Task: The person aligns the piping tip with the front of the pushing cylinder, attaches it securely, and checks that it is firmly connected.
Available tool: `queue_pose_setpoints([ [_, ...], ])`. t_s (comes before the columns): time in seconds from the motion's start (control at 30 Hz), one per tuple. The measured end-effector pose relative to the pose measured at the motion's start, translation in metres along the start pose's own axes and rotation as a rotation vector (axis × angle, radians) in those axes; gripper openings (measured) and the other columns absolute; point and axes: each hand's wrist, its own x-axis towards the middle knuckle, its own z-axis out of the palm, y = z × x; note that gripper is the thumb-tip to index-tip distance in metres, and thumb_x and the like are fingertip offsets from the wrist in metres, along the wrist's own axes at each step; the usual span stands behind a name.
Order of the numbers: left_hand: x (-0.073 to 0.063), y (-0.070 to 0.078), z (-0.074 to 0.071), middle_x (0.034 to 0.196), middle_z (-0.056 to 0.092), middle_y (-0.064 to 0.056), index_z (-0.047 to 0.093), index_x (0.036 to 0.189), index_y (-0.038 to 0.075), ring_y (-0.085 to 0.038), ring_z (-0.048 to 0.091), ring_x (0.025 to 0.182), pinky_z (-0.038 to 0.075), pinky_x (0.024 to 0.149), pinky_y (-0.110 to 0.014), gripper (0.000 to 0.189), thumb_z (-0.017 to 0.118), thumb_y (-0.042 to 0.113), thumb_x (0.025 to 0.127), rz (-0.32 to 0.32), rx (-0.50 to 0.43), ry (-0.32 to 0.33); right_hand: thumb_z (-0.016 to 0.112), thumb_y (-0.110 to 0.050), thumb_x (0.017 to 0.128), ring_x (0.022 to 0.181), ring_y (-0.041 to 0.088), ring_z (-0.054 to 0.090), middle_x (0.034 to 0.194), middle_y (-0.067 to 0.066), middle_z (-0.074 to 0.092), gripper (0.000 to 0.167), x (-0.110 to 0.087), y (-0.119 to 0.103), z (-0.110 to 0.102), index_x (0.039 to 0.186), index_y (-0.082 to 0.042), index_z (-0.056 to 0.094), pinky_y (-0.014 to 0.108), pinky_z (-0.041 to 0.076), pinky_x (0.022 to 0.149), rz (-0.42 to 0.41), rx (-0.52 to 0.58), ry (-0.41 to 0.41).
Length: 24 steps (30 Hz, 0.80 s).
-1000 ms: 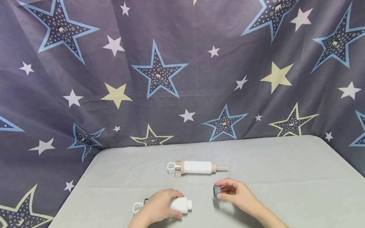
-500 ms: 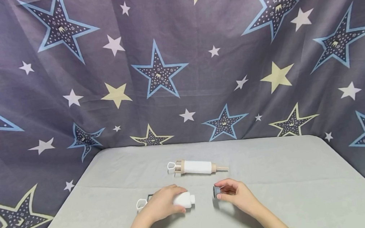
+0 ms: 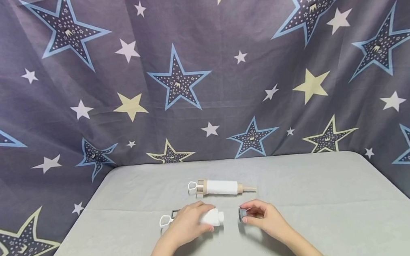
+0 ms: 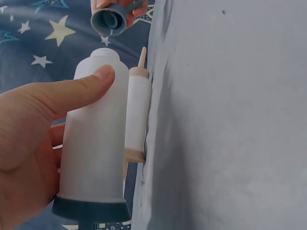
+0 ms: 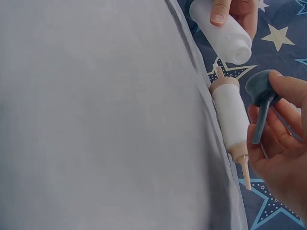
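My left hand (image 3: 188,226) grips a white syringe-like barrel (image 4: 96,148), thumb along its side. The barrel has a dark grey-green collar (image 4: 91,209) at one end, a white ring handle (image 3: 165,220) beyond it, and a narrow bare neck (image 4: 105,53) at the other. Facing that neck across a small gap, a dark grey nozzle cap (image 5: 261,89) sits pinched in my right hand (image 3: 268,219). The cap's hollow end is turned to the barrel, and its thin spout (image 5: 260,125) points away. Part of the barrel is hidden behind my left fingers.
A second syringe-like tool (image 3: 222,187), white with beige ends, a ring handle and a thin beige spout, lies on the grey-covered table (image 3: 323,182) beyond both hands. A dark curtain (image 3: 219,78) with stars hangs behind the table's far edge.
My left hand has carried the white barrel to the right and slightly away from me, narrowing the gap to the cap. My right hand stays almost still with the cap.
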Motion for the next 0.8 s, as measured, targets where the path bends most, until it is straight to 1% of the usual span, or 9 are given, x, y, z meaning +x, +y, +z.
queue_pose_setpoints([
  [0.13,0.003,0.001,0.001,0.110,0.062,-0.002,0.059,0.119,0.016,-0.021,0.060,0.094,0.047,0.082,-0.040,0.053,0.071,0.039,0.072,0.000,-0.002,0.009,0.069,-0.014,0.079,0.089,0.012,0.059,0.099,0.017,0.064,0.035,0.001,0.000,0.000,0.109,0.001,0.060,0.022,0.049,0.080,-0.008,-0.021,0.011],
  [0.4,0.007,0.005,0.003,0.108,0.062,0.001,0.059,0.119,0.017,-0.019,0.060,0.093,0.047,0.081,-0.038,0.052,0.071,0.038,0.073,0.011,0.001,0.022,0.071,-0.017,0.078,0.089,0.010,0.059,0.096,0.011,0.065,0.032,0.004,0.004,0.002,0.106,-0.004,0.062,0.022,0.048,0.082,0.007,-0.078,0.038],
  [0.5,0.008,0.007,0.003,0.110,0.062,0.001,0.059,0.119,0.017,-0.020,0.060,0.095,0.047,0.082,-0.038,0.052,0.071,0.038,0.073,0.010,0.002,0.021,0.071,-0.018,0.077,0.089,0.009,0.059,0.095,0.010,0.066,0.032,0.004,0.003,0.002,0.106,-0.005,0.063,0.023,0.048,0.082,-0.007,-0.093,0.042],
  [0.63,0.011,0.010,0.003,0.112,0.061,0.000,0.058,0.120,0.017,-0.021,0.059,0.097,0.046,0.084,-0.040,0.052,0.070,0.038,0.074,0.010,0.007,0.017,0.070,-0.018,0.078,0.088,0.009,0.059,0.095,0.010,0.066,0.031,0.005,0.002,0.003,0.106,-0.005,0.063,0.025,0.049,0.082,-0.033,-0.103,0.036],
  [0.8,0.012,0.014,0.002,0.109,0.062,0.002,0.059,0.119,0.018,-0.019,0.059,0.095,0.046,0.083,-0.038,0.052,0.071,0.038,0.073,0.015,0.006,0.022,0.071,-0.018,0.077,0.089,0.010,0.059,0.096,0.009,0.066,0.032,0.005,0.000,0.004,0.106,-0.006,0.063,0.026,0.048,0.083,-0.027,-0.105,0.028],
])
